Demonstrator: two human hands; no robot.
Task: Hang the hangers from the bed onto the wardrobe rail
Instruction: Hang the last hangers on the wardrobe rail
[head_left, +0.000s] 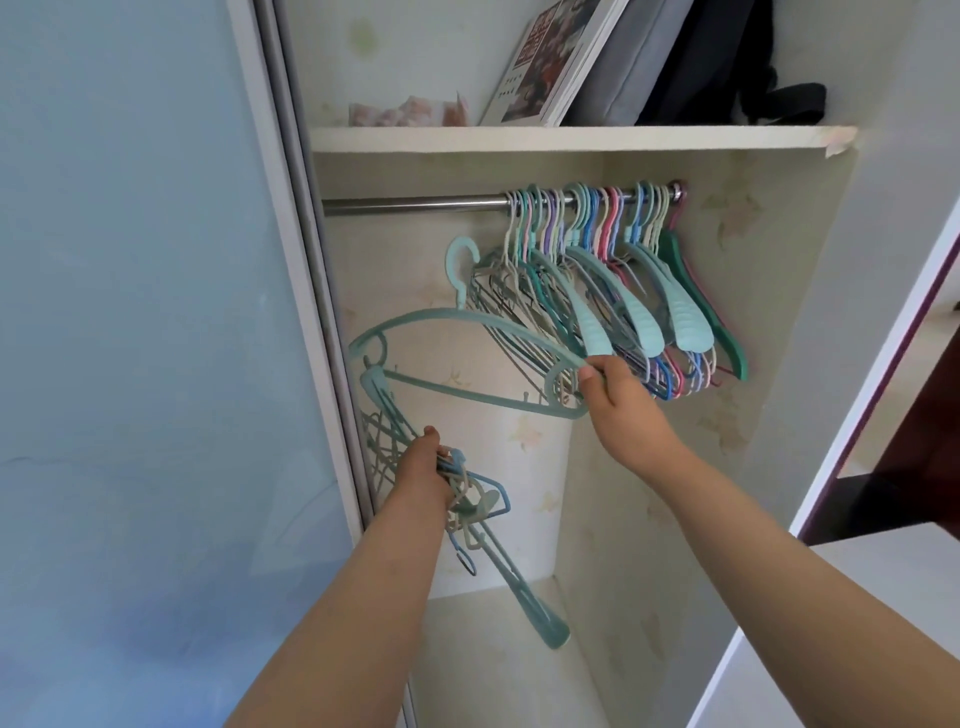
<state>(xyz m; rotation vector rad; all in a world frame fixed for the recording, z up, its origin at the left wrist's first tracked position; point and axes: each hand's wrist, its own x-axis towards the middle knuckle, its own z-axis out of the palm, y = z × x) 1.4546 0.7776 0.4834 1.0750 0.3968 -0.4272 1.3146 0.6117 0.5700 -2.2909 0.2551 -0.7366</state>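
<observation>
Two hands are working inside the wardrobe; the right hand (605, 382) is pinching the shoulder end of one pale teal hanger (467, 364), holding it below the rail (415, 203) with its hook (460, 260) pointing up and not yet over the bar; the left hand (434, 462) is gripping a tangled bunch of hangers (395, 431), fingers curled round their hooks, too knotted to count. Hanging towards the rail's right end is a packed row of hangers (597, 228), roughly two dozen, exact number unclear. These are looking light, stiff and thin; the plastic is probably slick and apt to snag its neighbours; taking one by the neck under the hook should steer it best. One shelf (571, 139) is sitting above.
</observation>
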